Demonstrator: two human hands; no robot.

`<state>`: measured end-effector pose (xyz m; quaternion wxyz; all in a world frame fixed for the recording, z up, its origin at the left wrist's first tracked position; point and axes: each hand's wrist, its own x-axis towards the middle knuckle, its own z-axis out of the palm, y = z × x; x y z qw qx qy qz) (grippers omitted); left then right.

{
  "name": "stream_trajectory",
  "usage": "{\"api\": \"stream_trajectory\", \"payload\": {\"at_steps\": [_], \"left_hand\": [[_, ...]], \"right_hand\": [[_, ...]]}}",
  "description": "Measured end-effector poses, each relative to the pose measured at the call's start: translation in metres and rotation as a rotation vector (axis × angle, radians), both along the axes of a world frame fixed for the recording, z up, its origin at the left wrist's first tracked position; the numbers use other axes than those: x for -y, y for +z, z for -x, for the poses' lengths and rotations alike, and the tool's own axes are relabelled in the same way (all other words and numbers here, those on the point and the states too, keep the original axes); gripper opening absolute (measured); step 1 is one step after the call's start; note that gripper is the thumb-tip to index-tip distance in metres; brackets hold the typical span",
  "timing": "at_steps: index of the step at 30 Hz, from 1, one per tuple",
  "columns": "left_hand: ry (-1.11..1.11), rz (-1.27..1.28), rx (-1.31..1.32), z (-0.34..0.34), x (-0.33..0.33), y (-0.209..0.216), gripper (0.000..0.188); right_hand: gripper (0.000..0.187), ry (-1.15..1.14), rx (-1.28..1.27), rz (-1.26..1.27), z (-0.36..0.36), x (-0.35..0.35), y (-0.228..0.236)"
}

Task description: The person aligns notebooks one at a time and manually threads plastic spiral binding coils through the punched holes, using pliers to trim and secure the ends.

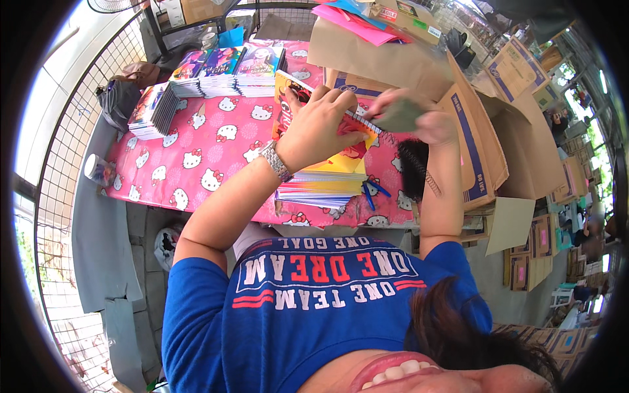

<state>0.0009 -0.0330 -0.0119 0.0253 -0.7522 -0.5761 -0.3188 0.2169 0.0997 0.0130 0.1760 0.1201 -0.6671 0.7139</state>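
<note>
Head cam, only view here. Left hand is on top of the notebook, the yellow and red one sitting skewed on the near stack in the middle of the table. Fingers are half spread and bent over the cover, thumb stuck out toward the right side. Can't tell if it's actually pinching the notebook or just pressing down on it. There's a silver watch on that wrist.

Right hand is just past the notebook's toothed edge, pretty blurry. Fingers are curled in around a grey-green thing, gap mostly closed, but it's too smeared to say what that is.

Below the right hand there's a heap of black coils on the pink tablecloth, and a blue tool with two handles lies just right of the stack. Off to the far left are more piles: three in a row at the back and a tilted one nearer. Bags sit beyond that one, with a jar at the left edge. Big open box on the right, pink and blue sheets up top.
</note>
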Motion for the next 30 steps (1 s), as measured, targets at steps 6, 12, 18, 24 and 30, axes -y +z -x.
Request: {"api": "stream_trajectory", "payload": {"at_steps": [6,12,18,24,30], "left_hand": [[0.007,0.031,0.009,0.001,0.002,0.000,0.050],[0.053,-0.022,0.011,-0.002,-0.002,-0.004,0.053],[0.102,0.044,-0.009,0.036,-0.006,0.009,0.055],[0.086,-0.001,-0.003,0.038,-0.005,0.002,0.050],[0.088,-0.055,0.056,0.029,-0.005,-0.001,0.053]], "right_hand": [[0.066,-0.161,0.196,-0.094,0.002,-0.001,-0.002],[0.064,0.069,-0.077,0.037,0.011,-0.003,-0.004],[0.063,-0.126,0.106,-0.072,0.026,-0.006,0.003],[0.061,0.072,-0.143,0.197,0.042,-0.004,-0.002],[0.066,-0.081,0.035,-0.058,0.035,-0.010,-0.008]]}}
